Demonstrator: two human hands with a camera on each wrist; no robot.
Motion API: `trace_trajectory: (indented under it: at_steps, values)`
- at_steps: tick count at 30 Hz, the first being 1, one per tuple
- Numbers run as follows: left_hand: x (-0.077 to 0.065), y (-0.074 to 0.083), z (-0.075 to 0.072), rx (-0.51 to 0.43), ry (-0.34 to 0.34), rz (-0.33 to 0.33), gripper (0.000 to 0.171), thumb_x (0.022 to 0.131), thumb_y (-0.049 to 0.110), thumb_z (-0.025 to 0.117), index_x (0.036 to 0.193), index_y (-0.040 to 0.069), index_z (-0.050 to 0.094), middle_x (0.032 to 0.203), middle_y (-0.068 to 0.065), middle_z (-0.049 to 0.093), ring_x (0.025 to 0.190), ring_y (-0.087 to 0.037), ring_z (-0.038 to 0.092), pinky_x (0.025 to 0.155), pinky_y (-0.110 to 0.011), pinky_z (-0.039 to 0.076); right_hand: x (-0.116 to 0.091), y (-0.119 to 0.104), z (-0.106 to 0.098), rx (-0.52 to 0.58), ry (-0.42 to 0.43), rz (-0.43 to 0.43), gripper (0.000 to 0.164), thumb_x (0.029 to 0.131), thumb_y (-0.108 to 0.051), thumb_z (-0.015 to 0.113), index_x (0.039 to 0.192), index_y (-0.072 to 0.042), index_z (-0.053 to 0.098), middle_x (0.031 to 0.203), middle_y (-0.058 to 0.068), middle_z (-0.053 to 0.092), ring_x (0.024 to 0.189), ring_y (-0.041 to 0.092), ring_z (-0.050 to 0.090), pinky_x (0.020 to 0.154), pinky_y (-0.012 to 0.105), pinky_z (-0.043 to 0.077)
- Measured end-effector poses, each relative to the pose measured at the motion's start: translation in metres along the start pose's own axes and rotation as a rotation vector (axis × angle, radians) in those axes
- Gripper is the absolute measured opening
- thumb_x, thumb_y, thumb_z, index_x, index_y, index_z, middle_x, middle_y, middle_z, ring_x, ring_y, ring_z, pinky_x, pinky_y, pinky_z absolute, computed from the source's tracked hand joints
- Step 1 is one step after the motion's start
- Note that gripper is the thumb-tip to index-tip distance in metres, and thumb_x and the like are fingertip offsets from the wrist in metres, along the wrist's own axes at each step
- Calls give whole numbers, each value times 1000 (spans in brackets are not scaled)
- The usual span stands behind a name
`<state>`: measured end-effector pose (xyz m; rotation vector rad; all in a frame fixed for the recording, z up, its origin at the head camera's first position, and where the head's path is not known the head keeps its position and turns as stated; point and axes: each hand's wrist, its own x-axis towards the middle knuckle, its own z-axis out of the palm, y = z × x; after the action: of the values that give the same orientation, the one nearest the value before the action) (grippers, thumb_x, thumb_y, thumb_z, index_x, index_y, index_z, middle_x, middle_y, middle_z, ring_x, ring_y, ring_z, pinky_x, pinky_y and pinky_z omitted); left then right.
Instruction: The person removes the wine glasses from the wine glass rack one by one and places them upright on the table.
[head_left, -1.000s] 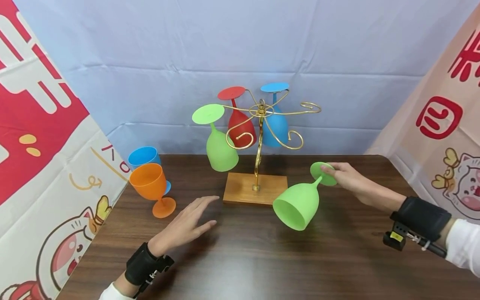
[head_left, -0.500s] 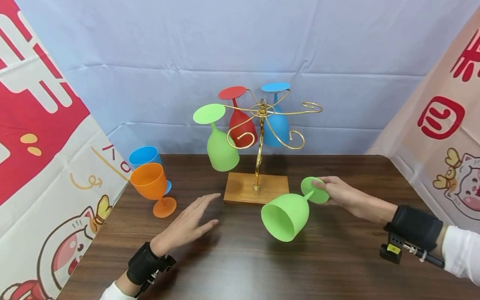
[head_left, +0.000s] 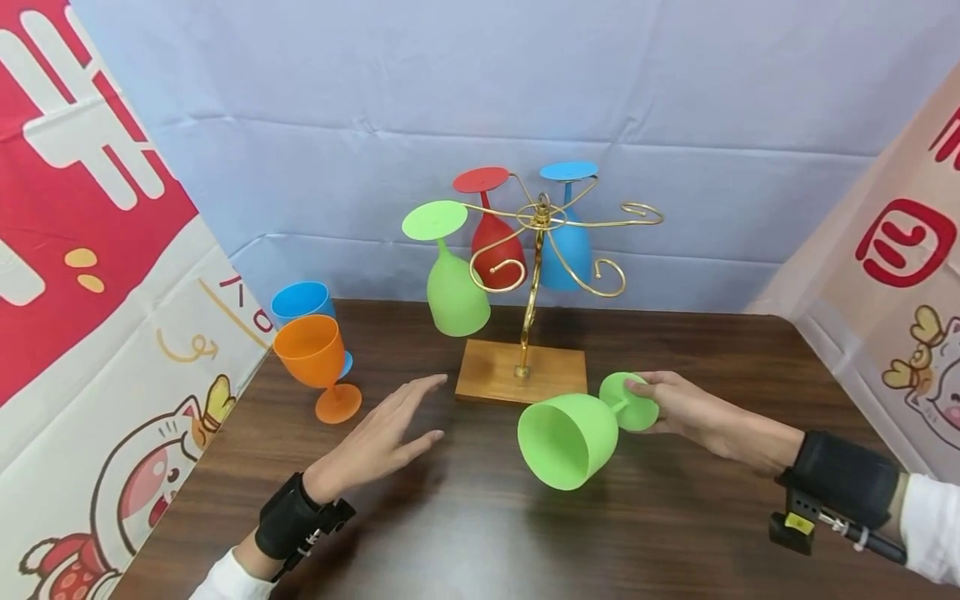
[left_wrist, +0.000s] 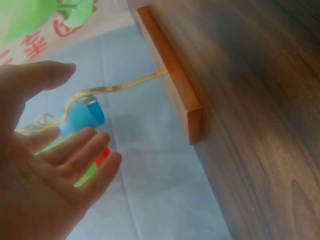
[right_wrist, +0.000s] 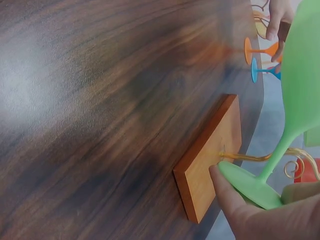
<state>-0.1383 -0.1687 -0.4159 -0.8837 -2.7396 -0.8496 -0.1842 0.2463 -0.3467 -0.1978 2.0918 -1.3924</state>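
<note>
My right hand [head_left: 686, 408] pinches the round foot of a green goblet [head_left: 573, 437] above the table. The goblet is tilted, its bowl facing the front left. In the right wrist view, thumb and fingers grip the edge of that goblet's foot [right_wrist: 250, 184]. My left hand [head_left: 382, 437], fingers extended and holding nothing, is over the table left of the rack's base. Behind both hands stands a gold wire glass rack [head_left: 531, 292] on a wooden base [head_left: 487, 371]. Another green goblet [head_left: 453, 292], a red goblet [head_left: 495, 242] and a blue goblet [head_left: 567, 250] hang upside down from its arms.
An orange goblet [head_left: 311, 354] stands upright at the table's left, partly hiding a blue goblet [head_left: 300, 300] behind it. Curled rack arms without goblets extend to the front and right. Cloth backdrops [head_left: 375, 75] line the back and both sides of the brown table [head_left: 465, 533].
My right hand has lowered the green goblet and tipped its bowl further toward the front left. The left hand keeps its pose. The head view has shifted slightly.
</note>
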Motion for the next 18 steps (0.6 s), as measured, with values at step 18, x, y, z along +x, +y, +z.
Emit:
trace_trajectory:
  at_steps: [18]
  values:
    - [4, 16, 13, -20, -15, 88, 77, 97, 25, 72, 159, 12, 29, 154, -8, 49, 140, -21, 50, 112, -46, 48, 0, 20, 20, 123, -80, 31, 36, 111, -21, 38, 131, 4, 55, 101, -3, 72, 98, 12, 71, 97, 42, 58]
